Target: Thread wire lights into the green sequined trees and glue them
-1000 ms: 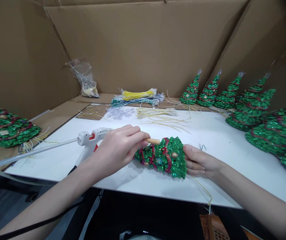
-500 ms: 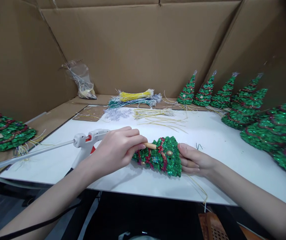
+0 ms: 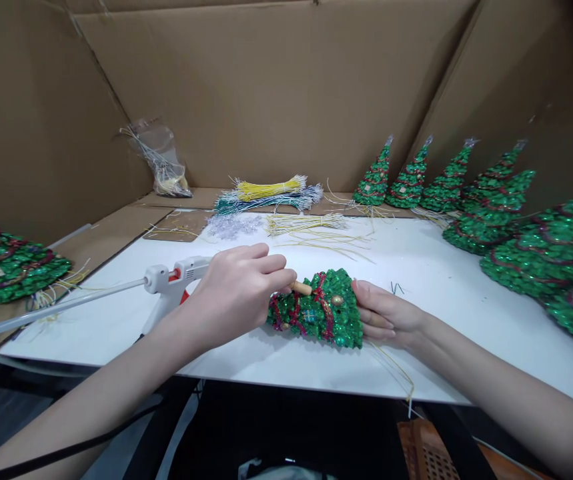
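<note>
A small green glittery Christmas tree (image 3: 347, 317) lies on its side over the white board, its wide base to the right. It carries red garland, gold balls and a tiny blue parcel. My right hand (image 3: 383, 312) is closed on the base edge, thumb on top. Above the tree's narrower part, my left hand (image 3: 249, 287) pinches a small tool with a wooden handle (image 3: 301, 288); the tool's working end is hidden behind the fingers, as is the treetop. A thin yellow wire (image 3: 396, 370) trails from beneath the base over the board's front edge.
A white glue gun (image 3: 166, 283) with a long glue stick (image 3: 86, 305) stands left of my left forearm. Finished-looking trees (image 3: 446, 190) line the right side; another tree (image 3: 13, 263) lies left. Wire bundles (image 3: 271, 190), clear star-like pieces (image 3: 233, 227) and a plastic bag (image 3: 159, 157) sit at the back.
The view has shifted very slightly. Both hands keep their grips on the tree and the wooden-handled tool, whose handle now slants a little more downward to the right.
</note>
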Tool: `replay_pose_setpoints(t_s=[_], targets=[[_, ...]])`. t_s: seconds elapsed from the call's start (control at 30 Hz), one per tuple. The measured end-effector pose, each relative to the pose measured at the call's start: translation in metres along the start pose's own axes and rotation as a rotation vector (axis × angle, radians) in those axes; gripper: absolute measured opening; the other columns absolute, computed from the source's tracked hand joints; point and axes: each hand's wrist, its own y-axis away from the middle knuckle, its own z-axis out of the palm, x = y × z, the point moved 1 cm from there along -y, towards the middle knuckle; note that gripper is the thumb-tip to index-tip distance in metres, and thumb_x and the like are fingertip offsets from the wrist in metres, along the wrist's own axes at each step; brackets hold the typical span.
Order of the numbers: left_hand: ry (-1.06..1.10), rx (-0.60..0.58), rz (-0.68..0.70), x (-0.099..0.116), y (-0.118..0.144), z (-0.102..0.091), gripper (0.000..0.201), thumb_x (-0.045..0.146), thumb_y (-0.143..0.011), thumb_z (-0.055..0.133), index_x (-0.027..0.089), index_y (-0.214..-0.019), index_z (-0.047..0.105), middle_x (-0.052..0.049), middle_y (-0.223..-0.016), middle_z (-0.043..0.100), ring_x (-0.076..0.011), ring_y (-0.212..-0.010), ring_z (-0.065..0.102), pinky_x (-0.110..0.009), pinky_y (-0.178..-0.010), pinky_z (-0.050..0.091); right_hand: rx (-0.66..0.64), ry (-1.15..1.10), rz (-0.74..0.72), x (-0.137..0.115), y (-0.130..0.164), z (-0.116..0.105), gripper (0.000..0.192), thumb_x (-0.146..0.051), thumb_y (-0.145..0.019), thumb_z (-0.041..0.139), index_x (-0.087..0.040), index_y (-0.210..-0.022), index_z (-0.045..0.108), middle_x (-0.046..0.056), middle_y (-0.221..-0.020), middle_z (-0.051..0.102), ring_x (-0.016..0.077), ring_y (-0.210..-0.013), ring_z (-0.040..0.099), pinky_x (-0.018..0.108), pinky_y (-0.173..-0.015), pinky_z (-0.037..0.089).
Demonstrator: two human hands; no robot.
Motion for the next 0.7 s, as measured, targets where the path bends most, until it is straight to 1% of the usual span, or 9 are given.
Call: replay_pose_setpoints(t_s=[0.1,0.27,0.47,0.57,0.7], targets=[[-0.036,0.018,0.0,0.004,-0.001,-0.002,0.032,-0.003,-0.075,0.047,0.02,-0.081,0.069,0.0,-0.07,0.063,-0.0172,-0.064,0.045,-0.032,-0.055,0.026,0.013,-0.058,-0.06,0.0,0.0,0.0,0.056,-0.061,-0.079,0.066,-0.02,-0.056,0.036,-0.013,-0.027,0.021,0.0031,-0.022,0.014,0.018,-0.029,0.011],[-0.078,0.024,-0.013,0.009,-0.002,-0.005,0.03,-0.002,-0.073,0.048,0.019,-0.078,0.068,0.0,-0.067,0.063,-0.0175,-0.063,0.046,-0.032,-0.054,0.024,0.028,-0.059,-0.04,0.0,0.001,0.0,0.052,-0.061,-0.079,0.067,-0.018,-0.06,0.043,-0.013,-0.028,0.023,0.0031,-0.023,0.013,0.016,-0.029,0.01],[-0.137,0.002,-0.026,0.016,-0.005,-0.008,0.025,-0.001,-0.066,0.047,0.018,-0.069,0.063,-0.001,-0.065,0.061,-0.0187,-0.061,0.051,-0.033,-0.054,0.025,0.027,-0.046,-0.045,-0.001,0.001,0.001,0.051,-0.061,-0.082,0.063,-0.019,-0.06,0.043,-0.013,-0.028,0.02,0.0036,-0.023,0.016,0.017,-0.03,0.011],[-0.164,-0.012,-0.045,0.02,-0.006,-0.009,0.022,0.0,-0.065,0.047,0.018,-0.066,0.06,-0.001,-0.063,0.06,-0.0191,-0.059,0.052,-0.033,-0.053,0.026,0.004,-0.067,-0.056,-0.001,0.001,0.001,0.051,-0.059,-0.081,0.065,-0.019,-0.06,0.042,-0.013,-0.028,0.021,0.003,-0.023,0.015,0.017,-0.029,0.011],[-0.196,-0.029,-0.06,0.026,-0.006,-0.011,0.022,-0.001,-0.063,0.047,0.018,-0.066,0.057,-0.002,-0.063,0.059,-0.0192,-0.058,0.054,-0.032,-0.051,0.024,0.017,-0.077,-0.052,-0.001,0.001,0.001,0.052,-0.059,-0.079,0.067,-0.018,-0.06,0.043,-0.013,-0.028,0.023,0.0027,-0.023,0.014,0.016,-0.028,0.011]])
